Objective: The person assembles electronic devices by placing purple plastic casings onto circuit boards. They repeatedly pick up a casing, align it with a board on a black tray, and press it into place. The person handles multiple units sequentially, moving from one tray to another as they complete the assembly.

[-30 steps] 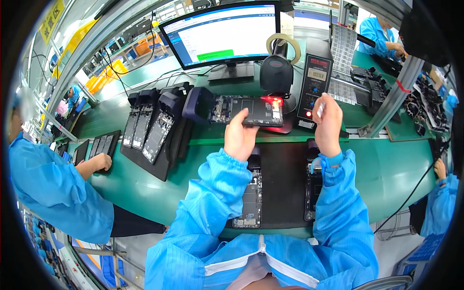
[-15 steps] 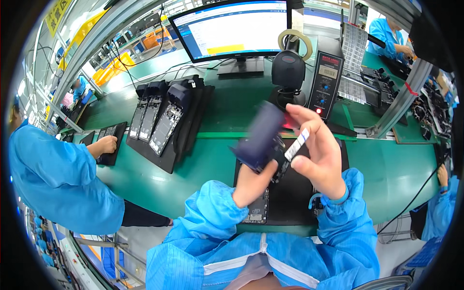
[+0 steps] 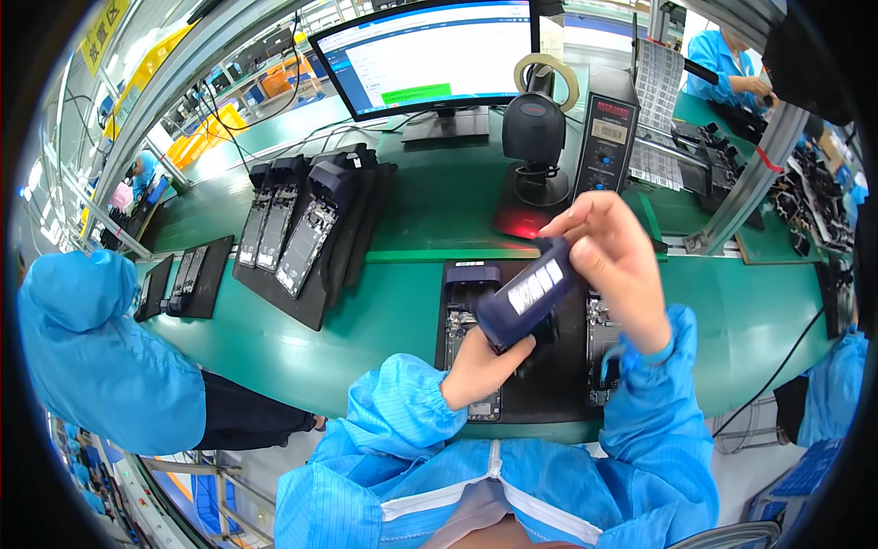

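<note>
Dark blue phone-sized part [image 3: 523,295] held in the air over the black work mat [image 3: 549,384], tilted, upper end toward the right, white label strip facing up. Positioned between both hands, near the middle of the view, above the green bench [image 3: 384,311].

Left hand [image 3: 482,366] under the lower end of the part, fingers closed around it from below (thumb side hidden behind the part, exact contact not clear). Right hand [image 3: 615,261] at the upper end, fingertips pinched on the top edge, narrow grip, palm arched over the part. Both sleeves light blue.

On the mat beneath: opened phone chassis [image 3: 465,343] on the left, second opened chassis [image 3: 604,348] on the right, partly covered by the right wrist.

Beyond the mat: black barcode scanner on stand [image 3: 533,137] with red glow at its base, grey meter box [image 3: 604,137] just beside it, monitor [image 3: 430,55] behind. Slanted black tray of phone chassis [image 3: 302,229] to the left, well apart from the hands. Co-worker in blue smock [image 3: 91,357] at far left.
</note>
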Demonstrator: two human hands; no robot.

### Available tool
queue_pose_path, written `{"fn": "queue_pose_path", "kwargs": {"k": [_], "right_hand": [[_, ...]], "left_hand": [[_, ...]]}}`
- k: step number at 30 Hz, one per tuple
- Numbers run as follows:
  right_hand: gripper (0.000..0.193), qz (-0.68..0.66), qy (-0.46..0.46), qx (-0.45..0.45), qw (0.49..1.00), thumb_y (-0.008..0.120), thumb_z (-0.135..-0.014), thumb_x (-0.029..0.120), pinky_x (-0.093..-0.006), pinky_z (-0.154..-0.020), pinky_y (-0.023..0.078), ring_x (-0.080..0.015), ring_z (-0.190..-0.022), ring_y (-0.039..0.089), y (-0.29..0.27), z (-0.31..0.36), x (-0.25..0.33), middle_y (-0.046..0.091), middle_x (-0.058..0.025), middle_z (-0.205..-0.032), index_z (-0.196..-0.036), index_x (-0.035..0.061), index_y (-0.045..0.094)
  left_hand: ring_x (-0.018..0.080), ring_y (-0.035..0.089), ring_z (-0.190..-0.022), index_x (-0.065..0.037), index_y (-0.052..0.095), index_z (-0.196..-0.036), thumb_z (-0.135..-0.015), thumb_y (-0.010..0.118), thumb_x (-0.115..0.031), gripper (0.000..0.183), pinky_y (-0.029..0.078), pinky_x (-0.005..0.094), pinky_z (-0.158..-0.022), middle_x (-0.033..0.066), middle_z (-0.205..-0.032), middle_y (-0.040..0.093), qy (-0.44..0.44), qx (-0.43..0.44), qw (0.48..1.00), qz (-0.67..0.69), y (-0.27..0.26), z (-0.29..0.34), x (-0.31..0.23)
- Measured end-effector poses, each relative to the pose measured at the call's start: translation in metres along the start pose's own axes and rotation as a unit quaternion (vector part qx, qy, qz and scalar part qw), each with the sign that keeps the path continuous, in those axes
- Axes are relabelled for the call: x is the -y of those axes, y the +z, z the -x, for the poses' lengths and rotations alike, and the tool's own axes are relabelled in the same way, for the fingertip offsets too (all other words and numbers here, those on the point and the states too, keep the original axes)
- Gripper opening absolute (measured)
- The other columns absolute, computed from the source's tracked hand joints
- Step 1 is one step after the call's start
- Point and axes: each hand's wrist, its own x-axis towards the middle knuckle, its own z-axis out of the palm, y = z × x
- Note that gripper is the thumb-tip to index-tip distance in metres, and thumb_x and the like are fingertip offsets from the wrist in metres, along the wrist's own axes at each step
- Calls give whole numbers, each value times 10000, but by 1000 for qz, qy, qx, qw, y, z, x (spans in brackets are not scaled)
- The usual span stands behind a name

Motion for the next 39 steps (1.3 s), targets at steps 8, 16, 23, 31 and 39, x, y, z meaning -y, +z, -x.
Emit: {"fn": "queue_pose_path", "kwargs": {"k": [8, 16, 23, 31, 39], "right_hand": [[273, 559, 190, 87, 802, 595, -705, 270, -384, -579, 457, -301, -615, 582, -86, -19, -47, 582, -150, -626, -695, -3, 588], [270, 515, 136, 165, 830, 584, -719, 302, -380, -590, 440, -302, -660, 570, -72, -28, -45, 578, -137, -657, -746, 34, 564], [290, 632, 234, 91, 733, 582, -732, 347, -366, -600, 456, -277, -677, 588, -99, -22, -72, 599, -115, -691, -761, 59, 583], [367, 310, 55, 108, 943, 562, -784, 381, -309, -511, 416, -160, -547, 530, -65, -15, 8, 544, -80, -601, -735, 17, 562], [459, 369, 46, -545, 752, 501, -807, 381, -363, -487, 339, -180, -485, 459, -183, -17, -83, 507, -95, -492, -624, -35, 566]], "left_hand": [[196, 463, -1065, -31, 175, -1304, -757, 511, 60, 649, 387, 317, -891, 146, -1206, 422, -238, 78, 946, 207, 12, 6, 29], [261, 223, -1264, -119, 84, -1368, -733, 527, 78, 799, 224, 371, -1013, 161, -1385, 175, -1, 41, 999, 4, 9, 16, 11], [286, 312, -1206, -54, 102, -1354, -763, 530, 14, 733, 330, 352, -946, 173, -1355, 226, -218, 209, 944, 132, 61, -8, 29], [163, 453, -1059, 1, 334, -1238, -753, 582, -5, 544, 378, 300, -895, 91, -1199, 441, -223, 206, 927, 221, 77, -10, 38], [167, 533, -951, -12, 490, -1092, -760, 591, -24, 347, 437, 307, -820, 76, -1064, 548, -250, 152, 917, 271, 66, -12, 30]]}}
